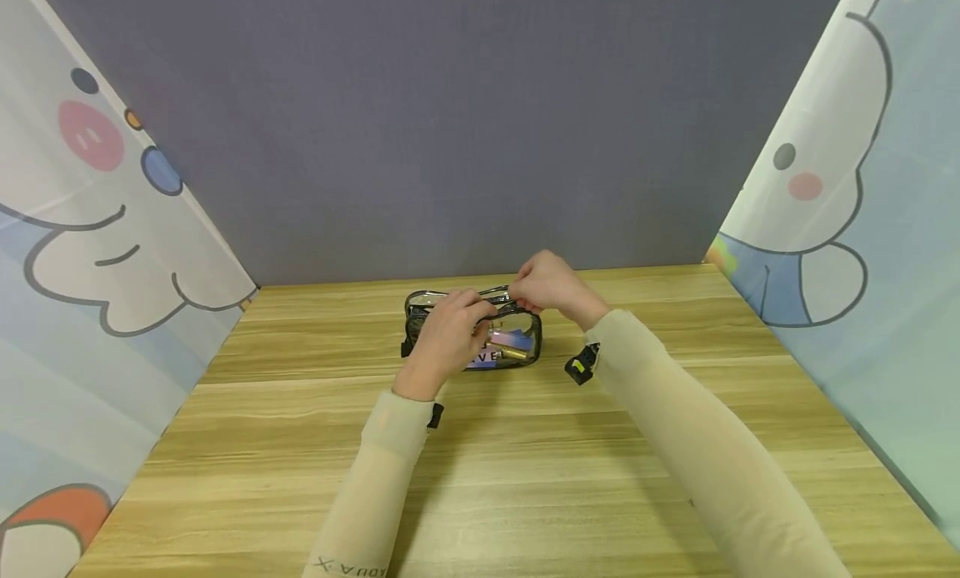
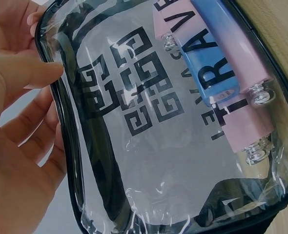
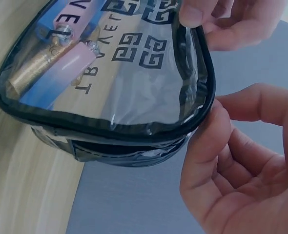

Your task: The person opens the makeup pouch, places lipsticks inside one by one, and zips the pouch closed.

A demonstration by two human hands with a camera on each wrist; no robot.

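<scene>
A clear zip pouch (image 1: pixel 538 338) with black piping and dark square-pattern lettering stands upright on the table. Pink-and-blue tubes (image 2: pixel 236 46) with clear ornamental ends and a gold tube (image 3: pixel 39 70) show through its plastic, gathered along the bottom. My left hand (image 1: pixel 447 338) pinches the upper rim near its middle, thumb on the front face and fingers behind. At the top right corner my right hand (image 1: pixel 551 288) pinches the pouch's edge between thumb and index finger. Whether a zipper pull sits in that pinch I cannot tell.
The wood-grain table (image 1: pixel 525 478) extends around the pouch. A grey panel (image 1: pixel 480 128) rises behind it, and cartoon-printed curtains (image 1: pixel 862 186) hang on both sides. Each wrist carries a small black camera (image 1: pixel 580 367).
</scene>
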